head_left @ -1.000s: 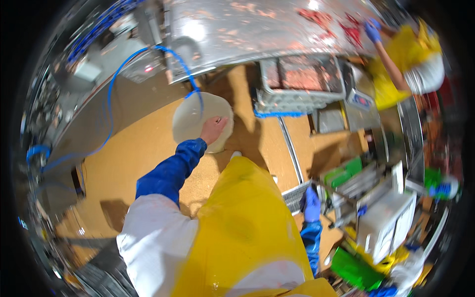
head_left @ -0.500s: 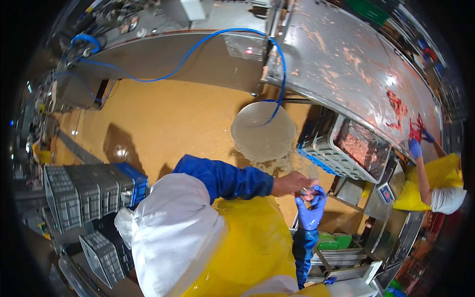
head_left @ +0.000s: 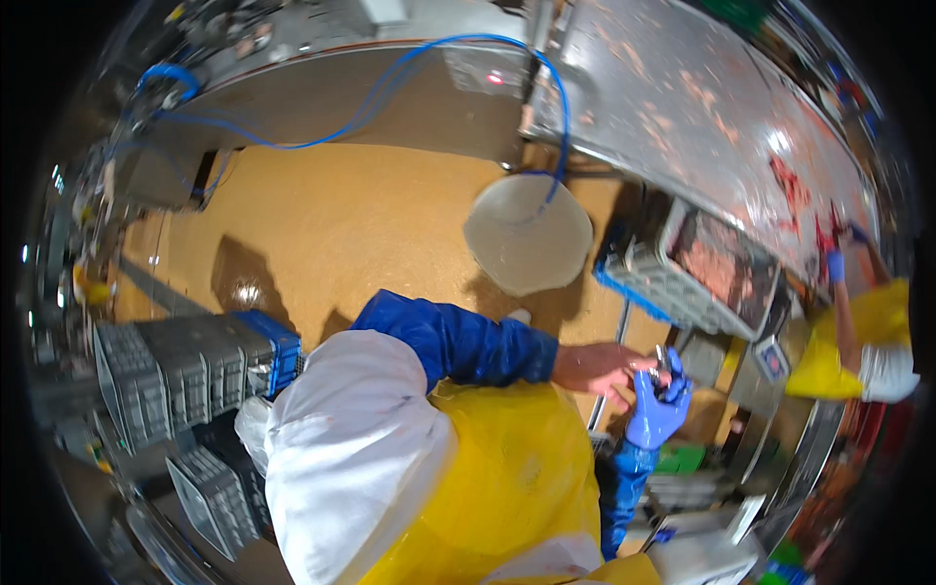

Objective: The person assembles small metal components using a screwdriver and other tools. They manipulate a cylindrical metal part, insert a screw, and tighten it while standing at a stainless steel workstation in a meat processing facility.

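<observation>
My left hand [head_left: 597,370] is bare and reaches across my yellow apron [head_left: 497,487] from a blue sleeve [head_left: 458,343]. Its spread fingers touch my right hand [head_left: 655,409], which wears a blue glove. The gloved hand is raised at my right side and closed on a small shiny metal object [head_left: 663,367]. What the object is stays too small to tell. Both hands meet just below a grey crate of pink meat [head_left: 723,265].
A round white tub [head_left: 526,239] stands on the orange floor [head_left: 341,224] ahead. A steel table [head_left: 702,107] with meat scraps runs along the upper right, a blue hose [head_left: 390,109] hanging beside it. Stacked grey crates [head_left: 175,366] stand at my left. Another person in a yellow apron [head_left: 863,336] works at the right.
My view has turned right and closer to the tub and crate. My left hand left the white tub and came across to meet my gloved right hand, which has risen.
</observation>
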Available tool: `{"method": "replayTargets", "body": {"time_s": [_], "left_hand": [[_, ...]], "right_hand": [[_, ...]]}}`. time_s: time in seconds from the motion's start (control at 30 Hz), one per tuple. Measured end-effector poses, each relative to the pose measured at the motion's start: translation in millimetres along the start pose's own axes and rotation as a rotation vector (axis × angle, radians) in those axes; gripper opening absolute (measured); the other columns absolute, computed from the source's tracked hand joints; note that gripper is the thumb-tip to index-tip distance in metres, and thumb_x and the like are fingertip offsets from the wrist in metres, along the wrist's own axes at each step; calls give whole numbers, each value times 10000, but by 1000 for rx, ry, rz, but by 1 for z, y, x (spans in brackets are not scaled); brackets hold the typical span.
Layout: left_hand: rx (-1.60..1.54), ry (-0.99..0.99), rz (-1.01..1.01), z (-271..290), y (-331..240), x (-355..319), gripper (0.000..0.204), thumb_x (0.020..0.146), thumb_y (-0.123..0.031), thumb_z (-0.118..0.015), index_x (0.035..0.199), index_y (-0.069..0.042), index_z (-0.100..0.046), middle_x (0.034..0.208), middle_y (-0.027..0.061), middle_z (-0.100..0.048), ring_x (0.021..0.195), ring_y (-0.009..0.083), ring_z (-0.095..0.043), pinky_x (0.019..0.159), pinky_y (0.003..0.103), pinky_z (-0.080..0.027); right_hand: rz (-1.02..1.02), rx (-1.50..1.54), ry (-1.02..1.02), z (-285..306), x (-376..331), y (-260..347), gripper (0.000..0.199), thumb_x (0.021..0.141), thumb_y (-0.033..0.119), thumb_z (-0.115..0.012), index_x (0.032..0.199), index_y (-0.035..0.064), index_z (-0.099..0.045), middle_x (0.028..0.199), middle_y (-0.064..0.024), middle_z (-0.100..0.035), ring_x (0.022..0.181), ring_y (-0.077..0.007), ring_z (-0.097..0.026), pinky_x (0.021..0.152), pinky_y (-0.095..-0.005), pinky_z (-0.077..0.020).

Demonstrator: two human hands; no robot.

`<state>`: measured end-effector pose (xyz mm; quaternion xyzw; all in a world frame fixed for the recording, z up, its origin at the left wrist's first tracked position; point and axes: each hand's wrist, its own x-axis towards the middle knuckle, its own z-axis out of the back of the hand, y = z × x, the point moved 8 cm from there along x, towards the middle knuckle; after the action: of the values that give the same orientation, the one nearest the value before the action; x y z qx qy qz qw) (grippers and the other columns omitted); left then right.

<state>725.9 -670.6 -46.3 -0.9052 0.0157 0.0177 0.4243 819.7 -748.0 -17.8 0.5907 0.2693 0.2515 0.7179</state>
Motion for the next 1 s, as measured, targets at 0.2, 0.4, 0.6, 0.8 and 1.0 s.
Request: {"method": "replayTargets", "body": {"time_s": [0.2, 0.4, 0.6, 0.8, 1.0], "left_hand": [[150, 70, 146, 22, 14, 14, 434, 1092, -325, -628, 1434, -58, -602, 1414, 67, -646, 1245, 216, -647, 1057, 436, -553], [-8, -163, 219, 7, -13, 15, 375, 1028, -266, -721, 1321, -43, -651, 1152, 34, -714, 991, 123, -688, 828, 297, -593], [558, -202, 179, -8, -27, 45, 354, 988, -201, -740, 1264, 12, -676, 999, 34, -741, 839, 112, -677, 743, 282, -571], [924, -97, 38, -21, -39, 51, 344, 991, -210, -747, 1238, 27, -715, 948, 58, -752, 789, 90, -678, 722, 271, -568], [639, -72, 214, -2, -27, 53, 359, 1044, -222, -682, 1299, 30, -703, 938, 30, -744, 755, 104, -685, 703, 232, -558]], "right_hand": [[164, 41, -136, 21, -6, 18, 655, 763, 11, -934, 1327, -70, -610, 1301, -137, -693, 1156, -220, -675, 1038, -362, -557], [133, -371, -231, 42, -19, 43, 637, 663, 258, -998, 1195, 28, -733, 999, -47, -758, 859, -104, -672, 819, -289, -577], [109, -470, -294, 61, -31, 32, 598, 655, 254, -983, 1168, 66, -740, 941, -68, -735, 869, -173, -713, 839, -312, -591], [170, -395, -250, 67, -35, 24, 620, 725, 196, -1005, 1225, -9, -700, 1009, -55, -752, 920, -103, -692, 841, -265, -582], [79, -253, -204, 70, -35, 13, 636, 722, 153, -1005, 1244, -20, -687, 1103, -70, -754, 1040, -123, -697, 934, -284, -580]]}}
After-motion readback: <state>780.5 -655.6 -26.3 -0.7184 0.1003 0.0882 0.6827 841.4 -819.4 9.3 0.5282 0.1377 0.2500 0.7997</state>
